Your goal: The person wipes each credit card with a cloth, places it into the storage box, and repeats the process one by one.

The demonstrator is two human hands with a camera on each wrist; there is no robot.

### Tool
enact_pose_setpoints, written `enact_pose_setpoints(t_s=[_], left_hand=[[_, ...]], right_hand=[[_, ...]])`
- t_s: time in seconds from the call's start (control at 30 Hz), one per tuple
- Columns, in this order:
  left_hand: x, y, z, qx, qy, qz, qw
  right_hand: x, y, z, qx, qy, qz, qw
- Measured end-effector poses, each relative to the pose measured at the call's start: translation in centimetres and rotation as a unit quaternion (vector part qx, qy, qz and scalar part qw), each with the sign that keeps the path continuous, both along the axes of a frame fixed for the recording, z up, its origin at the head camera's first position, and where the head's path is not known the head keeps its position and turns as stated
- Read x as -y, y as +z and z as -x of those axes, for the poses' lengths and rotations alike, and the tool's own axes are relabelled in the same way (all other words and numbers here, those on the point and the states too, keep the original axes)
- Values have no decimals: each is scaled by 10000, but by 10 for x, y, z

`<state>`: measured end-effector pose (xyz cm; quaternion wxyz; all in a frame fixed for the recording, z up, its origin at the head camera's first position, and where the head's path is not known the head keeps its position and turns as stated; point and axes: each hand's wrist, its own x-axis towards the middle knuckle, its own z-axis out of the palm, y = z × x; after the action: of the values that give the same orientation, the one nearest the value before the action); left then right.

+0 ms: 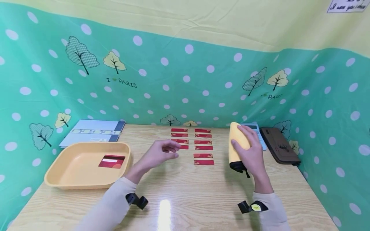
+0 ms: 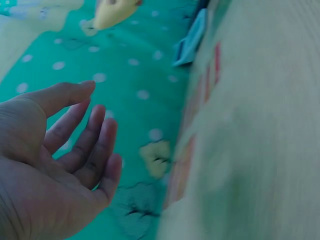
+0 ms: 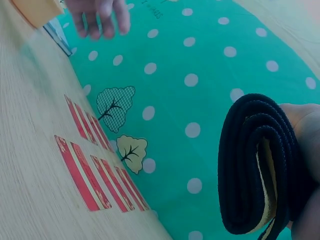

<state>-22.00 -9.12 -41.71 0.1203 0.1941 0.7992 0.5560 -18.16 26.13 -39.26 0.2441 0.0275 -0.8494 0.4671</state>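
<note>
Hands hover apart, left (image 1: 160, 154) loosely curved, right (image 1: 252, 152) gripping rolled cloth (image 1: 238, 136).

The rolled yellow cloth (image 1: 239, 136) partly hides the blue calculator (image 1: 261, 138); red cards (image 2: 181, 170) blur in left wrist view; the top edge crops a lettered panel (image 1: 347, 7).

High head view, low wrist views

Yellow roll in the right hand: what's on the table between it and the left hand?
In the head view, red strips lie on the table between the left hand and the yellow roll, including the right column.
</note>
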Motion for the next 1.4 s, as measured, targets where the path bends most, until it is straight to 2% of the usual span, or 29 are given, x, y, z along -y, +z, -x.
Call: enact_pose_setpoints(t_s=[0.13, 0.3, 0.43, 0.7, 0.8, 0.93, 1.23, 1.4], left_hand=[[-24, -19, 7, 144, 34, 27, 9999], [-49, -35, 13, 100, 169, 177, 9997], [-64, -44, 17, 78, 192, 155, 9997], [-79, -59, 24, 319, 98, 34, 9994], [-82, -63, 25, 252, 174, 127, 9994], [-84, -66, 27, 15, 269, 569, 9980], [-88, -65, 31, -426, 223, 1456, 9882], [-90, -62, 32, -379, 234, 1764, 9833]], right_hand=[[-4, -2, 2, -27, -71, 2, 10000], [-6, -2, 3, -81, -121, 82, 9999], [-6, 1, 2, -134, -110, 154, 9997], [-8, 4, 3, -84, -195, 186, 9996], [-9, 5, 4, -31, -227, 218, 9995], [-10, 7, 4, -4, -233, 217, 9995], [-13, 8, 5, -79, -181, 176, 9997], [-14, 8, 5, 26, -209, 194, 9996]])
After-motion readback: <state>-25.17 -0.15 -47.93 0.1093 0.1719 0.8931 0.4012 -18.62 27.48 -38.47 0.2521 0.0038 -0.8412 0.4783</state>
